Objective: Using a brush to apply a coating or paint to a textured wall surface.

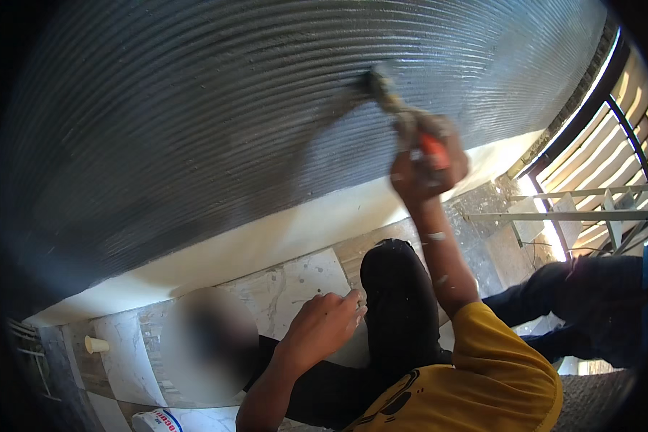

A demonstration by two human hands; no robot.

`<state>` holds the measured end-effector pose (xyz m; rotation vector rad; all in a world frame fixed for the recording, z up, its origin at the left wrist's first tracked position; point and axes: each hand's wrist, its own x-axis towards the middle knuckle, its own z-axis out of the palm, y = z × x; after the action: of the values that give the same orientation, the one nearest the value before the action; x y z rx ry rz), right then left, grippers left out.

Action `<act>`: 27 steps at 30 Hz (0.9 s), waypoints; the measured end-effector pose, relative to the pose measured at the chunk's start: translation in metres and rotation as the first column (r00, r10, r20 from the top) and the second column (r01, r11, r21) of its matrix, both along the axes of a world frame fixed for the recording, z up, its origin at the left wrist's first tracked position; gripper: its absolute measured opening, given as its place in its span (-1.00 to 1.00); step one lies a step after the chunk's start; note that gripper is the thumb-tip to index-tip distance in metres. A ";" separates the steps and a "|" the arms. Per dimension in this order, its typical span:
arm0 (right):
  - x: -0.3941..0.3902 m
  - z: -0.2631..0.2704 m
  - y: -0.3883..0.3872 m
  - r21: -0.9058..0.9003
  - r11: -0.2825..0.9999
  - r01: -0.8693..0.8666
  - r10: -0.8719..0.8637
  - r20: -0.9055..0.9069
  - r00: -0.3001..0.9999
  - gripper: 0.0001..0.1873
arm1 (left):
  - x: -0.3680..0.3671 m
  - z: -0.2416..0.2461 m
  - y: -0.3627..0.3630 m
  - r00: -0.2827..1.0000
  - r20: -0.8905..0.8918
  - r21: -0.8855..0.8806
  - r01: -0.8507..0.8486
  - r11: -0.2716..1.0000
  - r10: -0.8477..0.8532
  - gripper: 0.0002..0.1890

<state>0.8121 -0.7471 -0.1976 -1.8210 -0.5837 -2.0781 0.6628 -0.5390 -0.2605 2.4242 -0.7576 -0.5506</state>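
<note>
My right hand is closed around the red handle of a brush or similar tool, slightly blurred, whose head is at the grey wall. The wall has fine, combed-looking parallel ridges and carries the shadow of the arm and tool. Below the ridges runs a smooth cream band. My left hand is lower down, over my lap beside the black-trousered knee, its fingers loosely curled; nothing can be made out in it. White specks dot the right forearm.
Patterned floor tiles lie along the wall. A small pale cup and a white tub with lettering stand at lower left. Another person's dark-trousered legs are at right, near a pale metal frame. A blurred patch covers part of the lower left.
</note>
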 end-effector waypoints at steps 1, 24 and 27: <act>-0.006 -0.001 0.021 0.035 0.998 -0.056 0.057 -0.024 0.998 -0.88 | -0.001 0.001 -0.001 1.000 -0.022 0.002 -0.001 1.000 0.001 -0.69; 0.006 -0.006 -0.094 0.667 0.720 -0.191 0.213 0.050 0.976 -0.86 | -0.008 -0.002 0.020 1.000 -0.011 -0.005 0.002 1.000 -0.002 -0.68; -0.005 0.001 -0.118 0.362 0.921 0.141 -0.089 -0.156 0.984 -0.89 | -0.005 -0.002 0.022 1.000 0.017 -0.031 0.005 0.999 -0.005 -0.68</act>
<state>0.8067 -0.8655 -0.1965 -1.7852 -0.0374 -1.9494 0.6574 -0.5166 -0.2623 2.4017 -0.7741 -0.5165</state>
